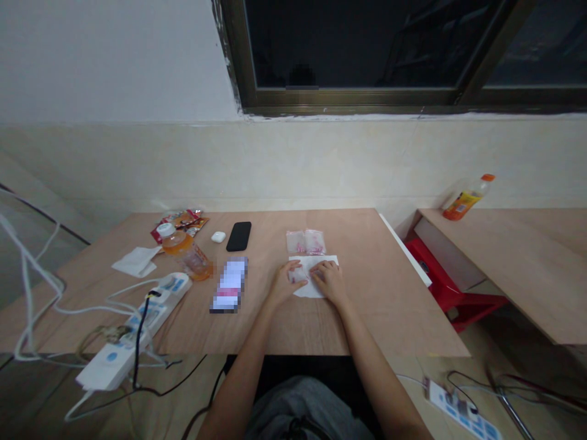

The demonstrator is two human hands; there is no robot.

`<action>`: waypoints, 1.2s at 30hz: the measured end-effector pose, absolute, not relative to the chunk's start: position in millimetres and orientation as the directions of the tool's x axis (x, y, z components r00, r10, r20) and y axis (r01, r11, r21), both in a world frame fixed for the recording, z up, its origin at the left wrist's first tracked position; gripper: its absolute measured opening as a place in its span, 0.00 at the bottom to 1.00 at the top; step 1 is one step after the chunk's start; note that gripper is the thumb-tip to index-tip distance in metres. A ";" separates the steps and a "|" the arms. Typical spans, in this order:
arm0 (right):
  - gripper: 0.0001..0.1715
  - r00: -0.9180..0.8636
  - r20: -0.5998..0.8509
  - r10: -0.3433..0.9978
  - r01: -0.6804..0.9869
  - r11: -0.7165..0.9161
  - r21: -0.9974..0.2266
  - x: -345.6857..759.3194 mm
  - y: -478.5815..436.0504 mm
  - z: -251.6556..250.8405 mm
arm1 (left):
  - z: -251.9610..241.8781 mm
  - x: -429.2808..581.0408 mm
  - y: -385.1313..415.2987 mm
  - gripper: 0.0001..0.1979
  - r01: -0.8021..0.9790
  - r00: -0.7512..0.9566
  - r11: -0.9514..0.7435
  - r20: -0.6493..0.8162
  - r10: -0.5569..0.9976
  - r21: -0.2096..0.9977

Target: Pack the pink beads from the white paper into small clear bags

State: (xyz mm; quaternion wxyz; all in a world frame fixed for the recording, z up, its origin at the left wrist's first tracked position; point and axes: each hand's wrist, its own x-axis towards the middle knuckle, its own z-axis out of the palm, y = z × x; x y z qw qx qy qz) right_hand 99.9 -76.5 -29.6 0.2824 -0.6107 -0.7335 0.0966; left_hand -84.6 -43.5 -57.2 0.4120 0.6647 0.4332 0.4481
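Observation:
A white paper sheet (313,287) lies flat on the wooden table (367,305), and both my hands rest on it. My left hand (284,283) has its fingers on a small clear plastic packet with pink marks (298,275). My right hand (331,282) presses its fingertips on the paper, close to that packet. Just beyond the sheet lie a couple of similar packets (306,242), which neither hand touches.
Left of my hands are a blurred flat object (229,285), a black phone (239,236), a white earbud case (218,237), an orange drink bottle (186,252), and a power strip (160,305) with cables. A red stool (447,281) stands beyond the table's right edge.

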 end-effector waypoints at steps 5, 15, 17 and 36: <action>0.13 -0.062 0.280 0.958 0.759 0.227 -0.610 96.0 -76.4 -27.5 | -56.8 -84.9 -43.0 0.32 0.224 0.237 -0.302 0.249 0.939 0.927; 0.14 -0.078 0.223 0.972 0.705 0.212 -0.677 88.2 -88.3 -23.5 | -45.3 -81.1 -47.4 0.30 0.316 0.135 -0.390 0.366 0.921 0.865; 0.13 -0.065 0.200 0.978 0.655 0.193 -0.730 87.5 -87.7 -24.0 | -40.1 -79.9 -50.1 0.31 0.330 0.126 -0.405 0.386 0.914 0.853; 0.15 0.210 0.252 0.945 0.449 0.135 -0.883 89.6 -99.7 -37.6 | -38.3 -74.8 -70.2 0.23 -0.154 0.017 0.001 0.001 1.000 0.988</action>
